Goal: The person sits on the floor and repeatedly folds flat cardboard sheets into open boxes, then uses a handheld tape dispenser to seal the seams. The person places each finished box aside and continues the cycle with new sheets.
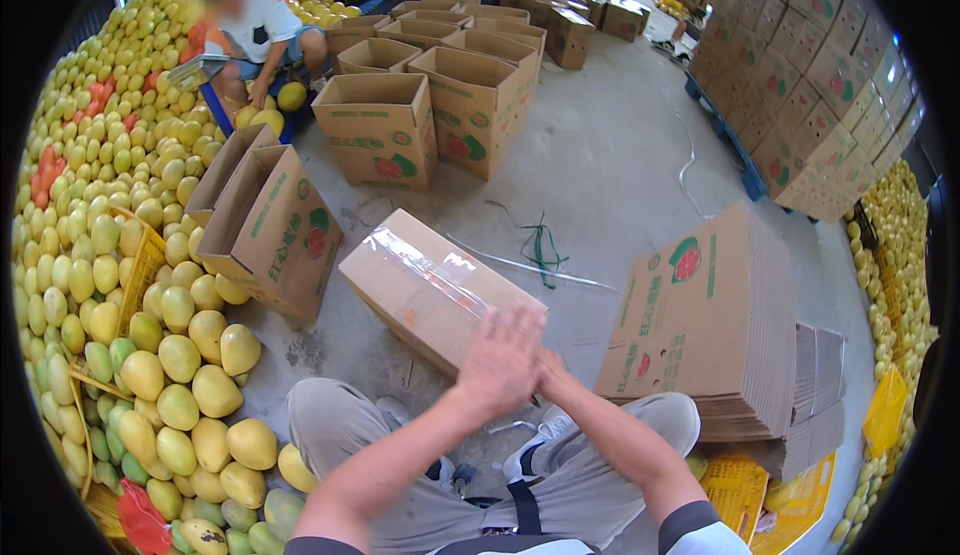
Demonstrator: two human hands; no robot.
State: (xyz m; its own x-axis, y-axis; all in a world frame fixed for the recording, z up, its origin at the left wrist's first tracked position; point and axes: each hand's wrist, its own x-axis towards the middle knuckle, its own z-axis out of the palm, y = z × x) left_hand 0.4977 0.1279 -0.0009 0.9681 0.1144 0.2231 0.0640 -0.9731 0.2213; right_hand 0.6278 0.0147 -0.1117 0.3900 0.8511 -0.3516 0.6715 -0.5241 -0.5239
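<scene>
Left hand [500, 360], fingers spread flat, presses the taped cardboard box [425, 285] on the floor; right hand [548, 367] largely hidden, grip indeterminable.

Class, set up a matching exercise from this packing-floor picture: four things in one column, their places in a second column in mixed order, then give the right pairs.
Things:
1. taped carton
2. stack of flat cartons
3. heap of yellow-green fruit
4. green strap

Places:
A. along the person's left side
B. loose on the concrete floor beyond the taped carton
C. under the person's left hand, straight ahead
D. to the person's right, piled high

Pairs: 1-C, 2-D, 3-A, 4-B
</scene>
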